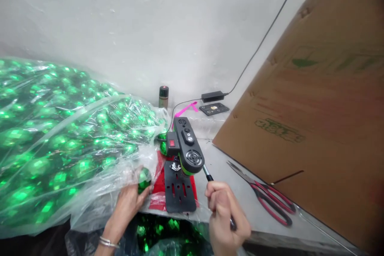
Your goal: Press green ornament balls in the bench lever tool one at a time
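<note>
The left hand [129, 202] has its thumb and fingers curled round a shiny green ball [145, 180], held just left of the base plate of the black machine; the fingertips are partly hidden behind it. The right hand [226, 220] is clenched about the black handle [233, 224] of a lever, to the right of and nearer than the machine [189, 144]. On the left wrist sits a silver bangle [108, 243]. The machine's slotted base plate [180, 192] lies on a red sheet [159, 186] on the worktop [210, 154], and a small box with a red switch [172, 143] is fixed to the machine's left side, with another green ball [163, 148] showing beside it. Left of the machine spreads a large clear plastic bag [75, 136] full of green balls, while more shiny green pieces [172, 230] show below the worktop edge in front of it. Behind the machine are a pink ribbon [186, 109], a dark can [163, 97], a black power adapter [213, 96] and a dark phone [214, 108]. Right of the machine lie red-and-black scissors [271, 196], their blades towards it, and beyond them leans a big cardboard box [300, 104]
</note>
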{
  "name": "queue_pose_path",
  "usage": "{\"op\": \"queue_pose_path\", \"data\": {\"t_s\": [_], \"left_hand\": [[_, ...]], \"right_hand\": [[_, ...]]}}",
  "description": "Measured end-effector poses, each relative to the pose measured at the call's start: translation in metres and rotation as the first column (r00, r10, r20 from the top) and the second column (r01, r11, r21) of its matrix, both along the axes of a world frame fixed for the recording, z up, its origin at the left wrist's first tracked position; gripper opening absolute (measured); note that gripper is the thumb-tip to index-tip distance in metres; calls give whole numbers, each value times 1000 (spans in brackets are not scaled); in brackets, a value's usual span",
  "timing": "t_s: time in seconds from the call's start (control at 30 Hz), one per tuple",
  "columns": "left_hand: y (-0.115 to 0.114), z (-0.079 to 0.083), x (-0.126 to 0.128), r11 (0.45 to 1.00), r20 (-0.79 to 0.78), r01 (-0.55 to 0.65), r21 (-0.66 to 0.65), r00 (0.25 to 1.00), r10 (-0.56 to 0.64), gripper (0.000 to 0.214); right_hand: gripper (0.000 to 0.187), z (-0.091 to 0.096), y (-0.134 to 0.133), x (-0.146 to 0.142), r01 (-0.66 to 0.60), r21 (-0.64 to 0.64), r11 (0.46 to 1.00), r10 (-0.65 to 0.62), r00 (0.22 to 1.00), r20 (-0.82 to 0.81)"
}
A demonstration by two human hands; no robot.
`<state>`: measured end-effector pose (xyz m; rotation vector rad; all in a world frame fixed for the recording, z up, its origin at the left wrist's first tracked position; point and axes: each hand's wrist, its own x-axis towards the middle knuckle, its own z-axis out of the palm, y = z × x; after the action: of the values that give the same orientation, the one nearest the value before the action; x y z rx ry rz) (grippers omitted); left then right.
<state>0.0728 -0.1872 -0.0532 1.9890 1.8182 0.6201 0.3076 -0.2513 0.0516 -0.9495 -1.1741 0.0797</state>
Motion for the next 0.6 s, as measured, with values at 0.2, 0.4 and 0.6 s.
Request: {"op": "queue_pose_path", "data": {"t_s": [0.2, 0.4, 0.6], "left_hand": [[2, 4, 29, 976, 460, -94, -198, 870, 177, 60], [17, 24, 47, 859, 861, -110, -501, 37, 507, 42], [11, 58, 61, 702, 658, 241, -670, -244, 712, 36]], "right_hand": [[37, -1, -3, 3, -7, 10, 1000, 7, 1000, 0], [37, 4, -3, 3, -17, 16, 1000, 16, 1000, 25], [37, 8, -1, 2, -24, 25, 999, 23, 999, 38]]}}
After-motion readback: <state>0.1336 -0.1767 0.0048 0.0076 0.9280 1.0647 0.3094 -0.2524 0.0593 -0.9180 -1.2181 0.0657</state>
